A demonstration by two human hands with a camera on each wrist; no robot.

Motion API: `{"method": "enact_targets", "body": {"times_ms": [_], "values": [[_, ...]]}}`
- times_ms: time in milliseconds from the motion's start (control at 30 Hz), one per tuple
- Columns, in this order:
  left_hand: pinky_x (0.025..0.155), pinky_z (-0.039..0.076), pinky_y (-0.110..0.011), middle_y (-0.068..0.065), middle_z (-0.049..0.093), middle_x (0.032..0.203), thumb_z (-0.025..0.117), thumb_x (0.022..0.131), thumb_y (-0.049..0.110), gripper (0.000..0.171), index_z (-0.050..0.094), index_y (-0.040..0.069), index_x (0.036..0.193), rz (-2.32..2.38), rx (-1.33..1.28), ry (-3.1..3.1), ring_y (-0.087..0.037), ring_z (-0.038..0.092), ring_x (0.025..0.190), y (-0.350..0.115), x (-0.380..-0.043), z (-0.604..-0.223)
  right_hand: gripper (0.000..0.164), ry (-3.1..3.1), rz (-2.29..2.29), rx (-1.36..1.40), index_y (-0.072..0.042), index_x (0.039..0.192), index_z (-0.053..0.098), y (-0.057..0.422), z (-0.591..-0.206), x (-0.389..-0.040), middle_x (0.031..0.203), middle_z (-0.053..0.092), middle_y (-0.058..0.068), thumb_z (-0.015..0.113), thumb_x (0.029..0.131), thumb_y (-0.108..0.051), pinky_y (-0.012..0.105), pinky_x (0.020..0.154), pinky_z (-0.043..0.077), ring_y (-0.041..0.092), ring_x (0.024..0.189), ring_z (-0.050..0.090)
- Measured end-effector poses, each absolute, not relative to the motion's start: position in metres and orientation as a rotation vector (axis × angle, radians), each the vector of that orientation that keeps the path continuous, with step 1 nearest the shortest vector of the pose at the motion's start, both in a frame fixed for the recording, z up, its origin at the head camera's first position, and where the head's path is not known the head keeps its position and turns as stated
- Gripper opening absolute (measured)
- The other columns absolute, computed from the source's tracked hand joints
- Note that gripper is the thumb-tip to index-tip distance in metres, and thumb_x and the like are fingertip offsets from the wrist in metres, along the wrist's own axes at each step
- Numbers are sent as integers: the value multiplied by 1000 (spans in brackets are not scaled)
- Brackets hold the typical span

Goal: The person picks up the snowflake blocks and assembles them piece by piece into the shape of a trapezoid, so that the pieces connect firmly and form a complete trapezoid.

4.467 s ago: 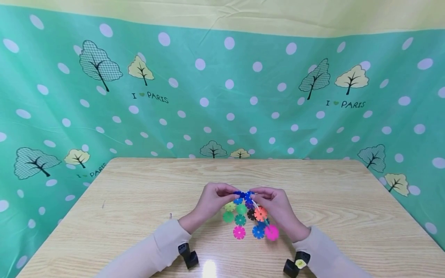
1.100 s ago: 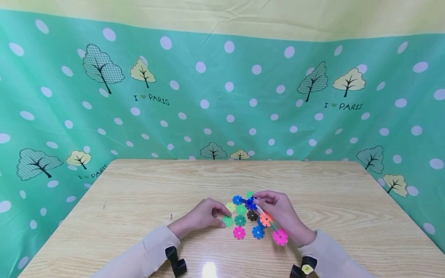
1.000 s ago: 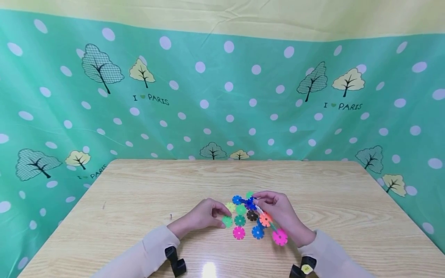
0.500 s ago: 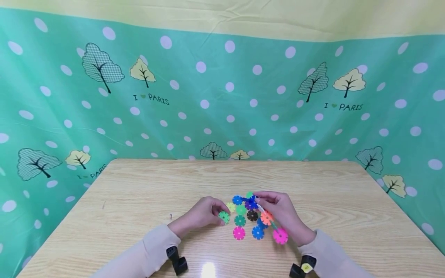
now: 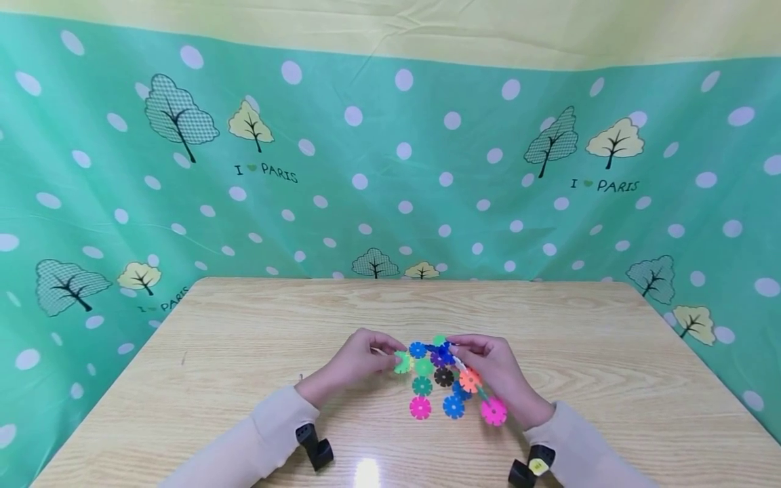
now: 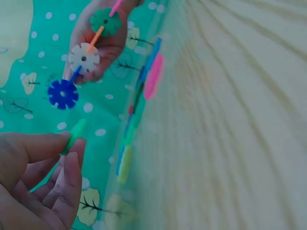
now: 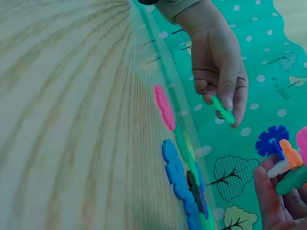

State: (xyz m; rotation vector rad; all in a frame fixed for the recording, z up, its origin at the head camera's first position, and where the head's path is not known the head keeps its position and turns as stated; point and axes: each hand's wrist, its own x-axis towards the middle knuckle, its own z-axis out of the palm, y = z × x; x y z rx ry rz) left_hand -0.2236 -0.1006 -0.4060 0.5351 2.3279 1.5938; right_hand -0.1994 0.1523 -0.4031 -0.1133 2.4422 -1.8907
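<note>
In the head view my left hand pinches a light green notched plastic disc between thumb and fingers, raised off the table as both wrist views show. My right hand holds a chain of interlocked notched discs by its dark blue end. Along this chain come a dark blue disc, a white disc, an orange disc, a green disc and a pink disc. A short gap separates the green disc from the chain's blue end.
Loose discs lie flat on the wooden table below the hands: a pink disc, a blue disc, a black disc, a teal disc and several others. A patterned cloth hangs behind the table.
My left hand has left the chain, picked up the green disc from the group's left side, and carried it up and away from me. The right hand keeps the chain, nearly still over the last second.
</note>
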Motion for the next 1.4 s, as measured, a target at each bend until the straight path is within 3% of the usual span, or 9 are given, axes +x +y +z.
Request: {"method": "enact_targets", "body": {"times_ms": [533, 767, 933, 1133, 1400], "values": [[70, 58, -39, -12, 70, 95, 67, 86, 9, 25, 67, -2, 108, 1848, 343, 2210, -19, 67, 72, -83, -224, -392, 26, 2436, -1891, -123, 0, 111, 67, 150, -400, -199, 101, 70, 11, 67, 87, -12, 20, 70, 52, 8, 80, 62], [69, 58, -37, -11, 70, 95, 68, 86, 10, 26, 68, -2, 108, 1828, 389, 2213, -15, 65, 71, -80, -225, -391, 23, 2437, -1880, -113, -3, 109, 69, 149, -402, -200, 103, 70, 10, 66, 88, -11, 20, 75, 53, 11, 85, 64], [68, 57, -34, -12, 69, 99, 66, 86, 10, 25, 67, -1, 109, 1812, 416, 2221, -17, 64, 74, -78, -224, -390, 24, 2404, -1897, -172, 0, 110, 67, 149, -403, -201, 103, 70, 12, 65, 88, -10, 20, 75, 53, 10, 85, 64], [66, 56, -29, -12, 69, 95, 65, 87, 9, 24, 67, -1, 109, 1815, 433, 2233, -11, 61, 73, -75, -222, -392, 27, 2355, -1926, -164, 2, 111, 66, 149, -403, -200, 98, 70, 11, 67, 87, -10, 20, 75, 53, 11, 82, 64], [67, 57, -35, -10, 68, 89, 64, 88, 10, 23, 68, 1, 110, 1813, 414, 2243, -23, 62, 74, -72, -222, -395, 29, 2327, -1940, -126, 3, 108, 66, 148, -403, -201, 88, 70, 7, 70, 84, -12, 22, 72, 54, 12, 77, 65]]}}
